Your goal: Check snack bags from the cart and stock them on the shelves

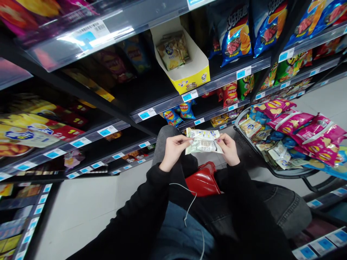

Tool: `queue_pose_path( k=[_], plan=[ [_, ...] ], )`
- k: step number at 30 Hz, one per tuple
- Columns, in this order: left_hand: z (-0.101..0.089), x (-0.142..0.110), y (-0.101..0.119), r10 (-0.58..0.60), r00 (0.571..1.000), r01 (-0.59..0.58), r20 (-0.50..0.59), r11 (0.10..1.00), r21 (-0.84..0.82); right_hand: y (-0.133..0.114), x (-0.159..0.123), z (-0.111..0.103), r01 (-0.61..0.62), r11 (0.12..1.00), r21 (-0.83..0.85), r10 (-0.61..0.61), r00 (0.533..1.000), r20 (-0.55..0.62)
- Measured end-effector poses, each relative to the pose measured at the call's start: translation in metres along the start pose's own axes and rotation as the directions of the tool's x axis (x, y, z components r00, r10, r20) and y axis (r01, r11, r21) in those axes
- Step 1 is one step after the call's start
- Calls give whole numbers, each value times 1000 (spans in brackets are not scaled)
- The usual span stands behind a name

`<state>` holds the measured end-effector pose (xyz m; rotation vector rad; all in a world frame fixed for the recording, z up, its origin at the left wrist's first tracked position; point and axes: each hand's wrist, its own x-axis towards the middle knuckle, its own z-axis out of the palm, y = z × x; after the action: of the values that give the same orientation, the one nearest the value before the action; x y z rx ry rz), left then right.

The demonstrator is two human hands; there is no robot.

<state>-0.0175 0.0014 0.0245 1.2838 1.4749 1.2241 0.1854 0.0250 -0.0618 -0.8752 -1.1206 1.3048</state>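
Observation:
Between my two hands is a pale snack packet [204,146], held level above my lap with its printed back facing up. My left hand [175,148] pinches its left end with thumb and fingers. The right end is pinched by my right hand [228,148]. Ahead on the shelf stands a yellow-and-white display box [192,80] with several similar small packets [172,51] inside, toward its back. The packet's underside is hidden from me.
At the right stands a basket [267,167] heaped with pink crisp bags [314,131] and small packets. A red plastic object [204,180] is below my hands. Shelf edges with price tags [147,114] run across in front; blue snack bags [235,36] hang over one edge.

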Motion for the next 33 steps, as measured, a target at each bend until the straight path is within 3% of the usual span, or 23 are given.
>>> queue_pose_path(
  k=[6, 11, 16, 21, 25, 29, 33],
  plan=[
    [-2, 1, 3, 9, 1000, -12, 29, 996, 88, -12, 1, -6, 19, 997, -76, -18, 1000, 19],
    [6, -4, 6, 59, 998, -55, -21, 985, 163, -25, 0, -5, 17, 993, -120, -20, 1000, -21],
    [15, -4, 7, 26, 995, -21, -96, 998, 55, -32, -2, 2, 19, 995, -98, -26, 997, -74],
    [19, 1, -2, -73, 991, 62, -110, 993, -100, -20, -1, 5, -100, 995, -11, 97, 985, -141],
    [17, 4, -6, -96, 995, 92, -36, 990, -105, -20, 0, -1, -146, 989, 8, 145, 977, -154],
    [12, 4, -3, -53, 996, 64, 71, 983, -172, -31, 1, -6, -110, 992, 58, 118, 981, -153],
    [7, 5, -4, -219, 960, 257, 175, 937, -236, -36, 2, -5, -88, 990, 111, 105, 981, -160]
  ],
)
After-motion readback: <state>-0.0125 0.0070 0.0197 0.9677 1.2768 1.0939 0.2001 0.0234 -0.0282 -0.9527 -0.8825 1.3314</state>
